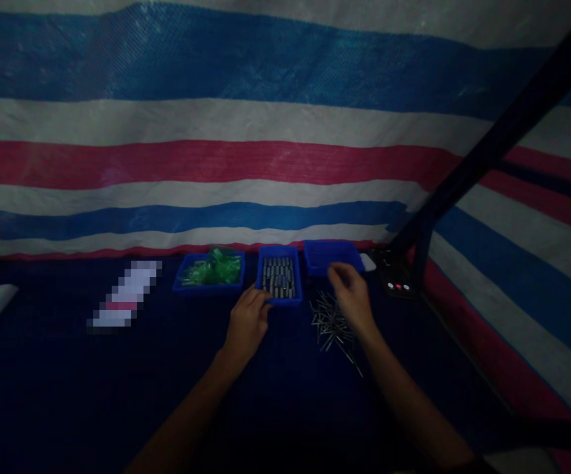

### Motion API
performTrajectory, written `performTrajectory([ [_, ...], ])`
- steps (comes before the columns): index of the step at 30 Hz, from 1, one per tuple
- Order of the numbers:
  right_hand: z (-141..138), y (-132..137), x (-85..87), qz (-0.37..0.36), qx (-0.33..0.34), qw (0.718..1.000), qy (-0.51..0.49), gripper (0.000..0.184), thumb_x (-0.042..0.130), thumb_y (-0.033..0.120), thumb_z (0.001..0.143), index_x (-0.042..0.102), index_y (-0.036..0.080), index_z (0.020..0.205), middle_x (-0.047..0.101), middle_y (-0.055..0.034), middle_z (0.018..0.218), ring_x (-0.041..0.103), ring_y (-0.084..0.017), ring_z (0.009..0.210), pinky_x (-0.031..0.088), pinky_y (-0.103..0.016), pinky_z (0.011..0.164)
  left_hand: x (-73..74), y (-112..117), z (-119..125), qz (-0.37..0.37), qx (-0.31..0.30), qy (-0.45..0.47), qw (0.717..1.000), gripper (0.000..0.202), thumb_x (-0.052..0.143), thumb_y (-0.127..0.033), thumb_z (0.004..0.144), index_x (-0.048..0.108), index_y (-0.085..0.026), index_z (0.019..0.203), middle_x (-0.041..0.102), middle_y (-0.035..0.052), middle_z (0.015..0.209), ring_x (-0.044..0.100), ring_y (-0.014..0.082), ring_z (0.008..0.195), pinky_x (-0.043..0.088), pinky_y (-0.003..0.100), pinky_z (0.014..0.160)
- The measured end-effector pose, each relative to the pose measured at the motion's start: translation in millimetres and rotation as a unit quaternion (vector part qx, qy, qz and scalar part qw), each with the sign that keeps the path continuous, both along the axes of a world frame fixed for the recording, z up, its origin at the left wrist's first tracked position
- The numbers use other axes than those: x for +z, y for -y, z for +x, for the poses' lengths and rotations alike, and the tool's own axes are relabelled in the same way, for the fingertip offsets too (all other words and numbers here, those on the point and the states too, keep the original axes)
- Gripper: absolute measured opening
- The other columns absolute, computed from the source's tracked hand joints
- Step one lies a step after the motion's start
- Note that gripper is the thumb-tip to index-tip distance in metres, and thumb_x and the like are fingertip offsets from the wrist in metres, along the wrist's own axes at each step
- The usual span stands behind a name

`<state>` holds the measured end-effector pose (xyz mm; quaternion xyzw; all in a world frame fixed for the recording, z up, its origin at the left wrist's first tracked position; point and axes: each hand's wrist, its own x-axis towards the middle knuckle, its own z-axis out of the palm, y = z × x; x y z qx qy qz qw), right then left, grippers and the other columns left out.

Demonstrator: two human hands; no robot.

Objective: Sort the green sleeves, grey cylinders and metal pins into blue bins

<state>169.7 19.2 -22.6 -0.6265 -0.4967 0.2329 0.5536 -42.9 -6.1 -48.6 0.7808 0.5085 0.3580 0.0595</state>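
My left hand [248, 321] reaches to the near left corner of the middle blue tray [292, 302], its fingers drawn together at the rim. Short metallic cylindrical pieces [278, 271] stand or lie in rows inside that tray. My right hand [355, 297] hovers by the near edge of the right blue tray [332, 252], its fingers bent in a pinch. Below and left of it, thin metal rods [332, 326] are heaped loosely on the dark surface. Dim light hides whatever either hand has between its fingertips.
Green and clear plastic bags fill the left blue tray [206, 289]. A blurred-out pale sheet [130, 293] lies farther left. At the right are a phone [398, 280] with a lit screen and a dark frame bar [483, 158]. Striped sheeting [216, 161] walls the back.
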Motion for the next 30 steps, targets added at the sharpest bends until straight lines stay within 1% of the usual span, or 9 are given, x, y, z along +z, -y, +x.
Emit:
performTrajectory([
  [1,-13,11,-2.1,-0.011,0.018,0.999,-0.028,0.033,0.055,0.045,0.075,0.061,0.017,0.091,0.065,-0.0066,0.092,0.061,-0.019,0.086,0.046,-0.035,0.081,3.4,5,-1,0.008,-0.006,0.016,1.000,0.015,0.047,-0.012,0.083,0.058,-0.022,0.087,0.064,0.0012,0.088,0.057,0.0190,0.102,0.046,0.040,0.095],
  [3,-35,27,-1.4,-0.051,0.067,0.979,-0.183,0.039,0.059,0.047,0.073,0.058,0.020,0.100,0.065,-0.0046,0.096,0.061,-0.019,0.089,0.047,-0.037,0.081,12.7,15,-2,0.026,-0.015,0.045,0.999,0.015,0.046,-0.013,0.084,0.058,-0.022,0.088,0.064,0.0011,0.089,0.056,0.0189,0.104,0.044,0.041,0.097],
  [7,-58,41,13.8,-0.078,0.179,0.901,-0.387,0.048,0.058,0.047,0.075,0.049,0.026,0.117,0.064,-0.0022,0.104,0.061,-0.019,0.091,0.049,-0.036,0.078,31.5,33,0,0.036,-0.043,0.057,0.997,0.014,0.047,-0.015,0.085,0.058,-0.021,0.090,0.064,0.0007,0.090,0.058,0.0170,0.100,0.042,0.041,0.100],
  [10,-68,46,15.8,-0.086,0.145,0.881,-0.443,0.050,0.062,0.042,0.072,0.049,0.025,0.117,0.065,-0.0026,0.103,0.061,-0.021,0.093,0.050,-0.038,0.078,40.0,41,-4,-0.012,-0.074,0.029,0.997,0.014,0.048,-0.015,0.083,0.059,-0.021,0.089,0.063,0.0019,0.094,0.058,0.0165,0.098,0.043,0.041,0.099],
  [15,-81,54,-7.3,-0.091,0.070,0.884,-0.454,0.060,0.069,0.033,0.065,0.047,0.025,0.120,0.065,-0.0024,0.104,0.060,-0.022,0.097,0.048,-0.040,0.084,52.5,43,-19,-0.084,-0.108,-0.034,0.990,0.031,0.051,-0.018,0.080,0.058,-0.025,0.109,0.046,0.0046,0.131,0.040,0.0224,0.124,0.040,0.043,0.101],
  [20,-88,60,-17.6,-0.071,0.085,0.892,-0.437,0.061,0.069,0.032,0.066,0.045,0.026,0.122,0.063,-0.0038,0.110,0.058,-0.023,0.104,0.045,-0.043,0.090,55.7,29,-9,-0.060,-0.043,-0.057,0.996,0.037,0.039,-0.028,0.089,0.047,-0.019,0.123,0.048,0.0072,0.131,0.036,0.0216,0.127,0.034,0.045,0.104],
  [25,-89,62,-18.9,-0.051,0.087,0.911,-0.399,0.059,0.068,0.030,0.067,0.046,0.026,0.121,0.059,-0.0041,0.117,0.055,-0.021,0.109,0.041,-0.041,0.096,46.9,24,8,-0.102,-0.061,-0.145,0.982,0.035,0.033,-0.027,0.091,0.047,-0.018,0.122,0.047,0.0092,0.132,0.042,0.0229,0.121,0.024,0.054,0.104],
  [28,-87,61,-19.2,-0.042,0.083,0.912,-0.398,0.061,0.068,0.030,0.067,0.044,0.026,0.123,0.061,-0.0037,0.114,0.056,-0.021,0.107,0.042,-0.041,0.095,41.0,25,10,-0.119,-0.058,-0.126,0.983,0.031,0.035,-0.027,0.091,0.052,-0.019,0.115,0.055,0.0078,0.122,0.049,0.0215,0.113,0.022,0.054,0.104],
  [30,-86,61,-18.2,-0.041,0.077,0.913,-0.399,0.061,0.068,0.030,0.067,0.044,0.026,0.123,0.061,-0.0040,0.114,0.057,-0.021,0.106,0.043,-0.041,0.094,36.3,25,12,-0.115,-0.052,-0.079,0.989,0.031,0.037,-0.028,0.090,0.052,-0.018,0.115,0.052,0.0087,0.125,0.045,0.0210,0.118,0.025,0.049,0.105],
])
